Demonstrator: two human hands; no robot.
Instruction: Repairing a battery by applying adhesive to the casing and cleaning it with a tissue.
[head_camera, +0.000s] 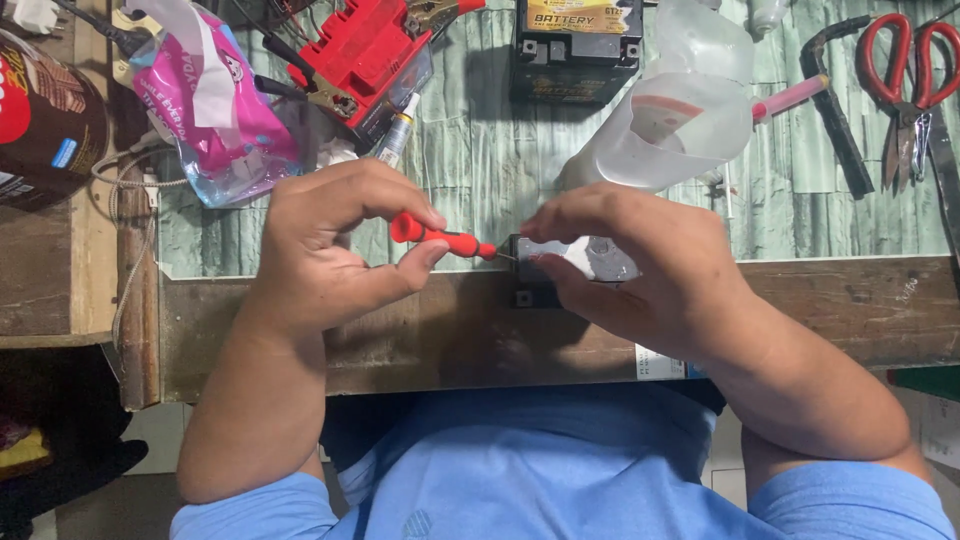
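Left hand curled, fingers pinching red screwdriver — right hand cupped over small black battery.

I see a small battery at the tabletop near edge, a screwdriver touching its left side. Behind it stands a plastic jug; scissors lie far right, a pouch far left.

Glossy red plastic screwdriver handle; seemingly rough wooden bench.
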